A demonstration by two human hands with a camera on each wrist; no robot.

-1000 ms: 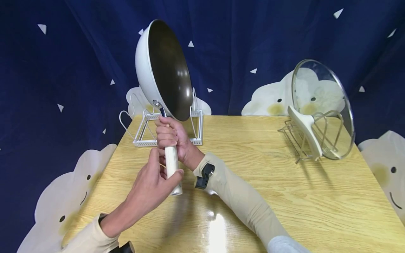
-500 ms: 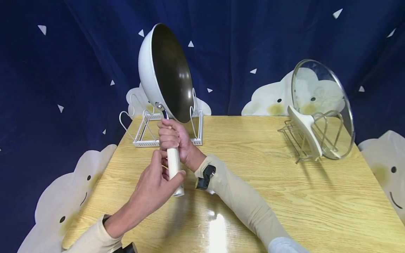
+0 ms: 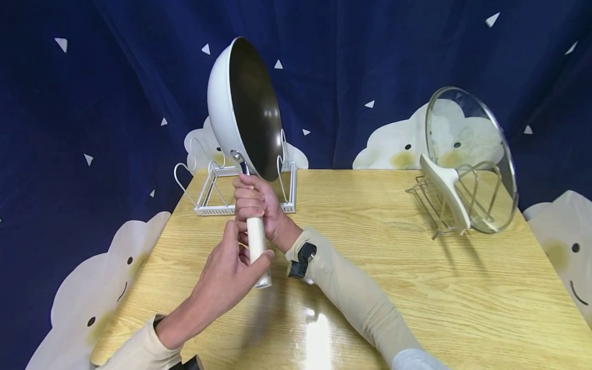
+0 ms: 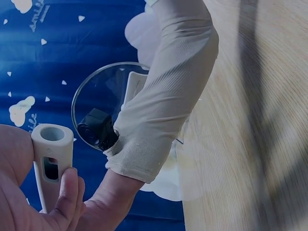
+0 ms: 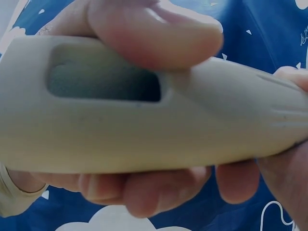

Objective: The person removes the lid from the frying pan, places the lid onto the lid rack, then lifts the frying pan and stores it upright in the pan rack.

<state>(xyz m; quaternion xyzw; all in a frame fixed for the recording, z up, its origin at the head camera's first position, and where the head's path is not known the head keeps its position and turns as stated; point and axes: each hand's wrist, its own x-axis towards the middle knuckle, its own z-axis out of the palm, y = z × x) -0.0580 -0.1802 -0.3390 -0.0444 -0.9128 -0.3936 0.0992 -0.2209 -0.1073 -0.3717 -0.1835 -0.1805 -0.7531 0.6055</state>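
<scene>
A wok (image 3: 254,103), white outside and dark inside, is held up on its edge above the far left of the table, its inner side facing right. My right hand (image 3: 261,205) wraps round the upper part of its cream handle (image 3: 256,236), just below the metal joint. Lower down, my left hand (image 3: 226,272) holds the handle between thumb and fingers. In the left wrist view, the handle's end (image 4: 53,134) shows a round opening and a side slot. The right wrist view has the left thumb (image 5: 159,38) lying across the slot's edge.
Behind the hands, a white wire rack (image 3: 215,209) stands on the wooden table (image 3: 361,231). At the right, a glass lid (image 3: 497,123) with a white handle (image 3: 446,190) leans upright in a metal wire stand (image 3: 430,203). A dark blue curtain (image 3: 333,77) hangs behind the table.
The wok has shifted slightly right and a little down in the head view, turning somewhat more edge-on. Both hands have moved with it, keeping their hold. Rack and lid have stayed put.
</scene>
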